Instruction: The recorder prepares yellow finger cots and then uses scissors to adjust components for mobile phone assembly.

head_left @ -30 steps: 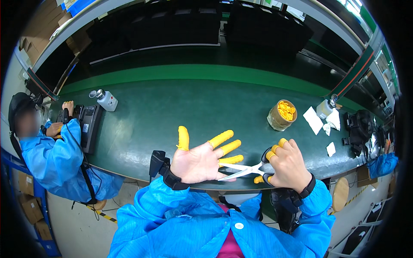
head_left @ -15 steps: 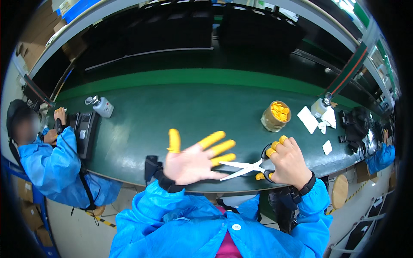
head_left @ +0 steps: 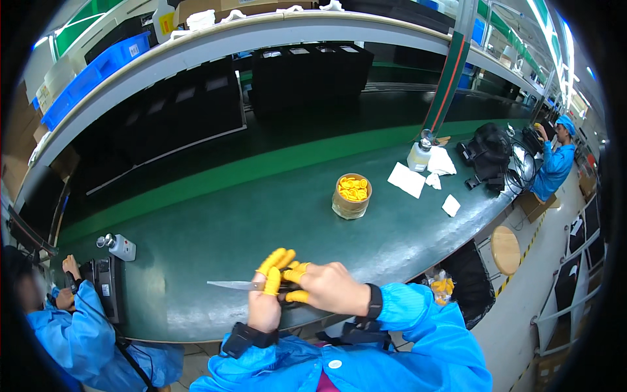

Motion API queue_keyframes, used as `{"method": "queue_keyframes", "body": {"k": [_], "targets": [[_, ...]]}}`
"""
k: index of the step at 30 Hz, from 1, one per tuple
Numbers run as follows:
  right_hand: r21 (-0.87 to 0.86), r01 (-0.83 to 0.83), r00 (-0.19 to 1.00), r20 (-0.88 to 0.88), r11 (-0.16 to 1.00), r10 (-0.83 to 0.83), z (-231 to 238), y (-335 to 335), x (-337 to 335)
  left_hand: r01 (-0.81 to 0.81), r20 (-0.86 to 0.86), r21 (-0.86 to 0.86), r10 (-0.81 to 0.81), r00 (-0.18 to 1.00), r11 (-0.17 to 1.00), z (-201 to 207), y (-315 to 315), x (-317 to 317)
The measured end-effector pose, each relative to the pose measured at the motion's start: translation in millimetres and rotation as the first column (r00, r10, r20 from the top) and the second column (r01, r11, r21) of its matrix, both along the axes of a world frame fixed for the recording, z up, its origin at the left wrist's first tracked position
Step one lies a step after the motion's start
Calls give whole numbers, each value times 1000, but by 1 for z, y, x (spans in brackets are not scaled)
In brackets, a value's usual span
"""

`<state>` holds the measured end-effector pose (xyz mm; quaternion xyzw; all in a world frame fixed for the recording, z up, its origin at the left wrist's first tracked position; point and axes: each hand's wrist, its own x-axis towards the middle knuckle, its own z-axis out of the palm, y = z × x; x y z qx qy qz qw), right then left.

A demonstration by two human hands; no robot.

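Note:
A pair of scissors [head_left: 232, 285] is between my hands above the green bench, its closed blades pointing left and its dark handles mostly hidden by fingers. My left hand [head_left: 264, 306] is closed round it near the pivot. At the handle end, my right hand [head_left: 334, 287] is closed too, its fingers curled against the handles. Yellow finger cots cover several fingertips of both hands. Beyond my hands stands a round tub [head_left: 351, 208] filled with yellow finger cots [head_left: 353, 189].
White cloths [head_left: 406, 179] lie beside a dispenser bottle [head_left: 418, 157]. Further right are a black bag [head_left: 490, 150] and cables. At left, a co-worker [head_left: 78, 326] sits by a black device [head_left: 108, 287] and another bottle [head_left: 122, 247]. A round stool [head_left: 505, 251] stands right of the bench.
The view has swung right. My left hand, spread open before, has closed on the scissors. The scissor blades have shut, and my right hand has come over to my left.

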<state>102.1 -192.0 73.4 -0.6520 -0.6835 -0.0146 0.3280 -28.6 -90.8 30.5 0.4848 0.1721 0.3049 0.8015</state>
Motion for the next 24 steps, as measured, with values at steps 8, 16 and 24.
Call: {"method": "queue_keyframes", "body": {"k": [8, 16, 24], "targets": [[18, -383, 194, -976, 924, 99, -2, 4, 5, 830, -429, -120, -783, 452, 545, 16, 1, -21], [380, -242, -93, -925, 893, 369, -30, -13, 48, 596, -139, -167, -618, 774, 785, 21, 11, -34], [384, -188, -105, -923, 904, 370, -38, -5, 54, 538, -228, -158, -561, 796, 828, -6, 20, -38]]}}
